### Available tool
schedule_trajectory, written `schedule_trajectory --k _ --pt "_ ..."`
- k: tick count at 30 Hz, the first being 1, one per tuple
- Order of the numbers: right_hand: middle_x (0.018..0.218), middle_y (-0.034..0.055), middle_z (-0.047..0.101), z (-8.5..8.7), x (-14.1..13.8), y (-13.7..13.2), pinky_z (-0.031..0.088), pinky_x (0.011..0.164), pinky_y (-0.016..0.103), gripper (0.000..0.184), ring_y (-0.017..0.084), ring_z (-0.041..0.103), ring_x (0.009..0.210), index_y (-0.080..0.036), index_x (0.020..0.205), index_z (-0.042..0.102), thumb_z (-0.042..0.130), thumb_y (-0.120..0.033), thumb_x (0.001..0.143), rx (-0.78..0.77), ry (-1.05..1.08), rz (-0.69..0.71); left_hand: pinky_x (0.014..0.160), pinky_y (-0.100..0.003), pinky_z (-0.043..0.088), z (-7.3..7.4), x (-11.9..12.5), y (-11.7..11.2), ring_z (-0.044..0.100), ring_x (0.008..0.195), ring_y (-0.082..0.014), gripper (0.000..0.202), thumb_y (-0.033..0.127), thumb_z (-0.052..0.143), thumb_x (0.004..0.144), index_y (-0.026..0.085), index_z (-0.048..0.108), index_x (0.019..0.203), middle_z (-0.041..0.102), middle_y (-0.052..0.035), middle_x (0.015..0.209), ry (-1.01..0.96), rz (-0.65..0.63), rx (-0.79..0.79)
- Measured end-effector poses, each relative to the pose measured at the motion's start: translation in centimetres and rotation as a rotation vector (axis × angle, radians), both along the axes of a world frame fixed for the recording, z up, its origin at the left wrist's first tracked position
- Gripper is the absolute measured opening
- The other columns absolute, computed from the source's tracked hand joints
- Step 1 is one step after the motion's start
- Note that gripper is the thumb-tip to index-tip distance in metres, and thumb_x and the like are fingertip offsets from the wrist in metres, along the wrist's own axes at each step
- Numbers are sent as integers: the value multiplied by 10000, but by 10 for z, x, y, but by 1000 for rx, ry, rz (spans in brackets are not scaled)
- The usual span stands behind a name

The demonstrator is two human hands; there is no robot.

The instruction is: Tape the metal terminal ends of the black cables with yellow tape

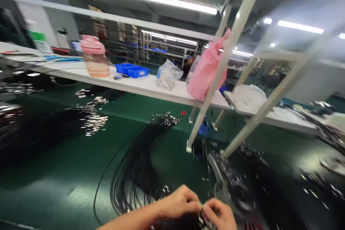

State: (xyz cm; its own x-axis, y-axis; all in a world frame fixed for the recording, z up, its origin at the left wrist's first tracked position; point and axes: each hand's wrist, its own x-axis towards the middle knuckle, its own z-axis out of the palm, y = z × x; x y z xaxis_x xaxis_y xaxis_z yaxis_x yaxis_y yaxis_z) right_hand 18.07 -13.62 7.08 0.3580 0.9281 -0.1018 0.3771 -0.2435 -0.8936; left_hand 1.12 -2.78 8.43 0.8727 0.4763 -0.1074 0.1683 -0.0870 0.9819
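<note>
At the bottom of the head view my left hand point(182, 202) and my right hand point(220, 215) meet, thumbs and fingertips pinched together. Whatever they pinch is tiny, with a small bright glint between the fingertips, and I cannot make out its kind. Left of my hands a bundle of thin black cables point(140, 165) curves over the green table point(88, 172). Small shiny metal ends point(168, 118) show at the bundle's far end. More small shiny pieces lie under and beside my fingers, partly hidden and blurred.
A white shelf point(129, 84) crosses behind, carrying a pink-lidded bottle point(94, 57), a blue tray point(132, 70), a clear plastic bag point(168, 73) and a pink bag point(208, 68). Slanting metal posts point(215, 86) stand right of centre, near a phone point(198, 148). Another dark cable bundle point(40, 133) lies left.
</note>
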Motion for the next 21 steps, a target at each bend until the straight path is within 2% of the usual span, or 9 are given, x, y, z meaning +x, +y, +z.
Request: schedule_trajectory --k 2,4,6,9,15,21 --pt "637 58 694 7 -6 -7 513 643 336 359 227 650 635 -184 640 691 671 -510 787 2 269 32 615 -238 433 -8 6 -12 577 637 -142 393 443 582 887 109 717 729 665 -9 662 -37 -8 -110" --pt "655 72 708 13 -8 -6 507 617 310 370 207 645 613 -163 665 702 701 -521 759 17 460 16 654 -238 413 -12 9 -11 567 672 -148 417 477 580 871 104 731 761 686 -27 702 -85 4 -176" --pt "672 73 715 15 -7 -5 504 625 292 388 189 647 617 -150 703 721 684 -528 782 36 525 4 693 -242 412 -15 9 -6 562 708 -156 432 498 569 874 108 727 777 689 -38 737 -80 -26 -196" --pt "694 69 718 12 -7 -9 500 642 277 392 176 648 640 -144 733 725 650 -519 821 41 502 -8 696 -239 395 -16 7 -3 528 707 -150 443 509 551 888 113 703 762 659 -34 729 -56 -68 -180" --pt "703 50 721 6 -10 -17 506 646 265 316 176 647 654 -154 748 726 629 -437 849 49 361 -40 578 -215 308 -18 7 -7 405 604 -111 473 513 457 947 117 677 809 516 21 628 -10 -132 -86" --pt "652 45 713 2 -11 -15 486 603 252 261 166 626 594 -152 695 730 624 -344 836 28 314 -79 632 -219 355 -21 12 -10 484 668 -131 478 489 465 951 107 695 779 614 -16 705 -2 -123 -18"
